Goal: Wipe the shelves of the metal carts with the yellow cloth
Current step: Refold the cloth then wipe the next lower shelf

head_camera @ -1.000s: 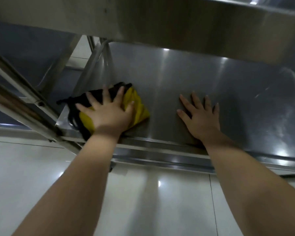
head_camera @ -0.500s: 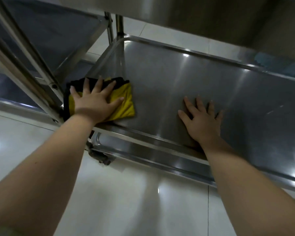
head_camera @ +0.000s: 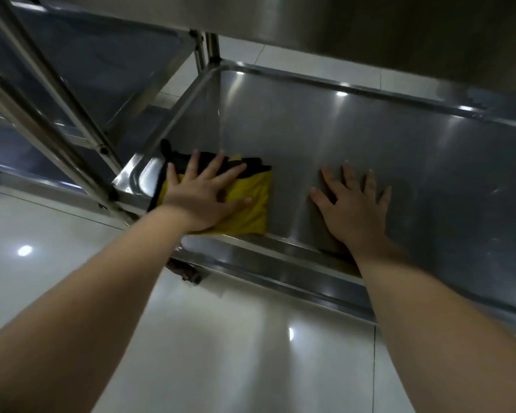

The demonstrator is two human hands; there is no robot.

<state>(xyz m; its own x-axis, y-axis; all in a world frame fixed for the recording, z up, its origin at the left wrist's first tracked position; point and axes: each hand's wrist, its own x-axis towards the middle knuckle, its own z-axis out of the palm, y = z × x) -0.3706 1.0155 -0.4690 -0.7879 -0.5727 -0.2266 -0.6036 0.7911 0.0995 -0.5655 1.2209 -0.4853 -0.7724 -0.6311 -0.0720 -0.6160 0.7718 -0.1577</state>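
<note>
A yellow cloth (head_camera: pixel 251 201) with a black edge lies flat in the near left corner of the cart's lower steel shelf (head_camera: pixel 355 135). My left hand (head_camera: pixel 203 192) presses down on the cloth with its fingers spread and straight. To the right, about a hand's width from the cloth, my right hand (head_camera: pixel 355 210) rests flat on the bare shelf with the fingers spread, near the front rim. The upper shelf of the same cart hangs over the top of the view.
A second metal cart (head_camera: pixel 96 70) stands close on the left, its upright posts (head_camera: pixel 42 93) beside the shelf corner. A castor wheel (head_camera: pixel 188 272) shows under the front rim. Glossy white floor tiles (head_camera: pixel 221 338) fill the foreground.
My left hand has kept the cloth in the shelf's near left corner, sliding it slightly. My view has shifted so more of the shelf's back rim shows. The right hand has stayed put.
</note>
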